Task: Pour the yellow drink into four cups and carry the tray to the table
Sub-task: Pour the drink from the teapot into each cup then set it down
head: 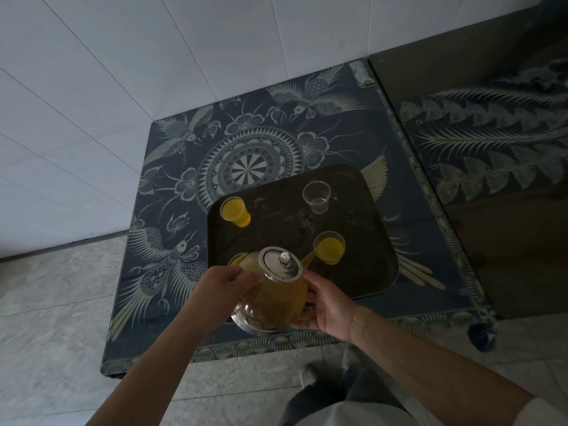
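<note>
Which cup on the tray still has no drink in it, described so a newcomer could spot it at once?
Start at the dark tray on the blue patterned cloth. The empty cup stands alone near the tray's far right corner. It is clear and colourless, while the other cups in view show yellow.

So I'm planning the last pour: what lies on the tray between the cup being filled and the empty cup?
In the head view, only bare dark tray lies between the cup being filled and the empty cup.

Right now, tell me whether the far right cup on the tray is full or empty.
Empty. The far right cup is clear, showing the dark tray through it, while the cup under the teapot spout holds yellow drink.
</note>
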Demonstrator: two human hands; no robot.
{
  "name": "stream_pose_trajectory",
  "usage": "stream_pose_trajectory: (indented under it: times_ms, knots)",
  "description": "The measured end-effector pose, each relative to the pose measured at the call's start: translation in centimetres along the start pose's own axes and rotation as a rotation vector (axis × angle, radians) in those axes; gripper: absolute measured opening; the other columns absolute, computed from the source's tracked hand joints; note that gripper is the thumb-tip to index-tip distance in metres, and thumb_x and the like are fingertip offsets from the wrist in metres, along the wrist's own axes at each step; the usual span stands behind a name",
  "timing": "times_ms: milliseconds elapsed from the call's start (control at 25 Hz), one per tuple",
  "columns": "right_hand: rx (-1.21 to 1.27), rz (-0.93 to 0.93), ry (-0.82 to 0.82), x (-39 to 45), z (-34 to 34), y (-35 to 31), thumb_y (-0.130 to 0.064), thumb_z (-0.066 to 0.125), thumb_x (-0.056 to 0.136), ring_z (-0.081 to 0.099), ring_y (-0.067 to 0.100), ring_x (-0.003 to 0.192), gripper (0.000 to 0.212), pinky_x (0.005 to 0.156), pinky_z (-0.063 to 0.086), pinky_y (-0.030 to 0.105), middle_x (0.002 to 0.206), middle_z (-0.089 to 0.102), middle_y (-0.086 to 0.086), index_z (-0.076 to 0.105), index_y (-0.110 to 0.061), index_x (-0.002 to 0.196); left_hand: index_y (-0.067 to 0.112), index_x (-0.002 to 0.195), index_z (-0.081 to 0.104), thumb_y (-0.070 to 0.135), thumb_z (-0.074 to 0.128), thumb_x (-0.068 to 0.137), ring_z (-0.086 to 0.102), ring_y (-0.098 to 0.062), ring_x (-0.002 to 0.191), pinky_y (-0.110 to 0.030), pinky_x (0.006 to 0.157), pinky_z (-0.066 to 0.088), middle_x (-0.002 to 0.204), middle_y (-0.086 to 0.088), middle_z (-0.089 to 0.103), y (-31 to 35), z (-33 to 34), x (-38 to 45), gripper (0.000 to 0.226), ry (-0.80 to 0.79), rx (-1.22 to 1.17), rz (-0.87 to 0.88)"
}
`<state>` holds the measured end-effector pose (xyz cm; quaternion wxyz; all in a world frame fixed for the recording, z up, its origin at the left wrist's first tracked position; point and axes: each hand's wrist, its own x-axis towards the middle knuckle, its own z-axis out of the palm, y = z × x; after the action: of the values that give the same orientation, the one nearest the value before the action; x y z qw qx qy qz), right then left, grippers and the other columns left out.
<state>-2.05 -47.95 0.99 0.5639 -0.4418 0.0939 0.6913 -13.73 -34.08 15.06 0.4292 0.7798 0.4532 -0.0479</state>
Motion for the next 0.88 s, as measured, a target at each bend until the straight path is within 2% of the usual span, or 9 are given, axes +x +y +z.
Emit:
stream_pose_trajectory:
  times_ms: [280,480,760,880]
  knots:
    - [-0.009,-0.004,-0.003,-0.33,-0.20,-0.05,-0.060,0.059,0.089,0.064,0.042,0.116,0.058,0.094,0.056,0.050,0.128,0.069,0.013,0.063,-0.021,0.132,0.013,0.056,0.062,0.029,0.065,0.090,0.052,-0.013,0.055,-0.030,0.065,0.043,0.053,0.002,0.056,0.09,0.12,-0.09,0.038,0.005,0.009,-0.006]
    - [-0.008,-0.002,-0.003,-0.69,-0.18,-0.04,-0.059,0.058,0.091,0.063,0.043,0.116,0.054,0.092,0.057,0.049,0.129,0.068,0.014,0.063,-0.023,0.131,0.003,0.063,0.065,0.030,0.064,0.090,0.051,-0.015,0.057,-0.031,0.065,0.042,0.056,-0.003,0.056,0.01,0.27,-0.13,0.039,-0.004,0.013,-0.006]
    - [-0.009,0.002,0.007,-0.75,-0.35,0.02,-0.058,0.060,0.090,0.064,0.043,0.117,0.054,0.093,0.057,0.050,0.130,0.067,0.014,0.064,-0.022,0.130,0.012,0.057,0.061,0.030,0.064,0.090,0.051,-0.015,0.057,-0.032,0.065,0.043,0.058,-0.005,0.056,-0.06,0.31,-0.24,0.038,-0.011,0.008,-0.003]
    - [-0.015,0.006,-0.001,-0.77,-0.43,0.03,-0.059,0.060,0.090,0.063,0.044,0.118,0.056,0.093,0.057,0.050,0.131,0.067,0.014,0.063,-0.022,0.131,0.005,0.061,0.063,0.030,0.064,0.090,0.052,-0.017,0.058,-0.033,0.065,0.043,0.058,-0.006,0.056,-0.09,0.34,-0.26,0.038,-0.013,0.015,-0.001]
